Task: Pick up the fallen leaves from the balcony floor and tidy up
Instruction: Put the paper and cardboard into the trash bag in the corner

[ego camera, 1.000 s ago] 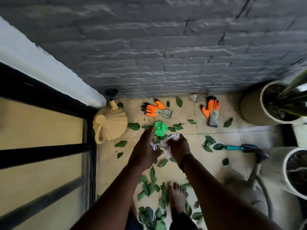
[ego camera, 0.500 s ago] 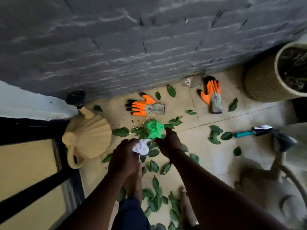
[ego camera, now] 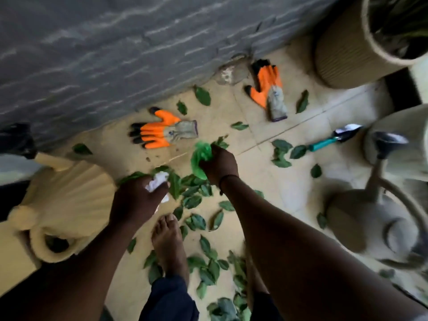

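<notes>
Right hand (ego camera: 220, 163) now closed on green bag (ego camera: 200, 156), previously empty.

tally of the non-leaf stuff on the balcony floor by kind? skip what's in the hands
Orange work gloves: 2, one near the wall, one further right
Hand trowel, teal handle: 1
Watering cans: 2, cream and grey
Planter pots: 2, ribbed and pale
Total: 7

Wall (ego camera: 115, 49): rough grey brick. Floor (ego camera: 289, 181): smooth matt tile. Gloves (ego camera: 162, 133): orange rubbery coating, cloth cuffs. Pot (ego camera: 340, 52): ribbed.
</notes>
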